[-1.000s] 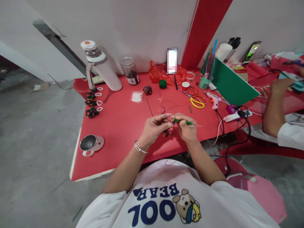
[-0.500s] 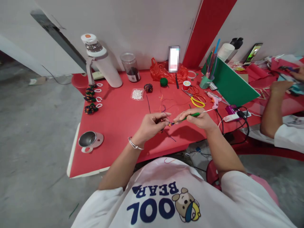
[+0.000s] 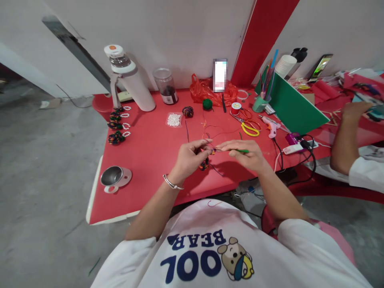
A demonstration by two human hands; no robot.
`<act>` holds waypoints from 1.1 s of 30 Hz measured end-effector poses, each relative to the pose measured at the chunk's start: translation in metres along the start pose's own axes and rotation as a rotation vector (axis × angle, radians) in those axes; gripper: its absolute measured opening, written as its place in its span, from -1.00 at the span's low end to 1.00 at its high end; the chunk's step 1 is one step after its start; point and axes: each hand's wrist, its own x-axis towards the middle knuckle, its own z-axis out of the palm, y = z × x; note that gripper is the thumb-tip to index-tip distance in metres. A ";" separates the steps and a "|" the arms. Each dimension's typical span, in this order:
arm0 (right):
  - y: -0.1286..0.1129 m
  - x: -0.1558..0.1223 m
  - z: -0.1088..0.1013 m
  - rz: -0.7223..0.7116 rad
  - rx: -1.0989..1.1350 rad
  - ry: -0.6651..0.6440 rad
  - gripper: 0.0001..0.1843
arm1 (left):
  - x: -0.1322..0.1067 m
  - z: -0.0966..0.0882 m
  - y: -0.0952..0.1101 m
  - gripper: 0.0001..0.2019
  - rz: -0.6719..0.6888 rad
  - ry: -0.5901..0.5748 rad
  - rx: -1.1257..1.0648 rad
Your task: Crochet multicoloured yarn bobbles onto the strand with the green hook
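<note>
My left hand [image 3: 193, 158] pinches a small multicoloured crochet piece [image 3: 204, 164], part of it hanging below the fingers. A dark yarn tail trails from it to the right. In my right hand [image 3: 244, 152] is a crochet hook with a green handle [image 3: 242, 151]; its thin metal tip points left and meets the work at my left fingertips. Whether yarn sits on the hook is too small to tell. Loose yarn runs up the table towards a green yarn ball [image 3: 207, 104] and a dark multicoloured yarn ball [image 3: 188, 111].
Beyond my hands lie a bag of white beads [image 3: 174, 119], yellow-handled scissors [image 3: 249, 129], a thread spool [image 3: 236, 108] and a pink glue gun [image 3: 272, 127]. At left stand a cup [image 3: 116, 177], a white bottle [image 3: 135, 88] and crocheted pieces with beads [image 3: 115, 138]. A co-worker's arm [image 3: 345, 140] is at right.
The hook has turned from slanting up to the right to lying nearly level, its shaft now mostly behind my right hand. More of the crochet piece shows below my left fingers.
</note>
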 end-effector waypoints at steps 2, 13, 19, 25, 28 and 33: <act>0.002 -0.007 0.016 -0.140 -0.178 0.057 -0.77 | 0.001 0.002 -0.002 -0.65 -0.071 0.041 -0.135; 0.015 -0.015 0.038 -0.309 -0.239 0.244 -0.69 | 0.003 -0.008 0.003 -0.60 -0.294 -0.083 -0.329; -0.005 0.002 -0.003 -0.181 -0.115 0.006 -0.79 | 0.008 -0.018 0.006 -0.66 -0.297 -0.147 -0.176; 0.009 -0.004 0.016 0.177 0.321 0.214 -0.64 | 0.008 -0.015 0.003 -0.68 -0.213 -0.254 -0.219; 0.021 -0.010 0.047 0.223 0.482 0.375 -0.60 | 0.006 -0.008 -0.002 -0.65 -0.199 -0.233 -0.250; 0.022 -0.016 0.079 0.105 0.198 0.537 -0.66 | 0.004 0.002 -0.008 -0.64 -0.114 -0.093 -0.302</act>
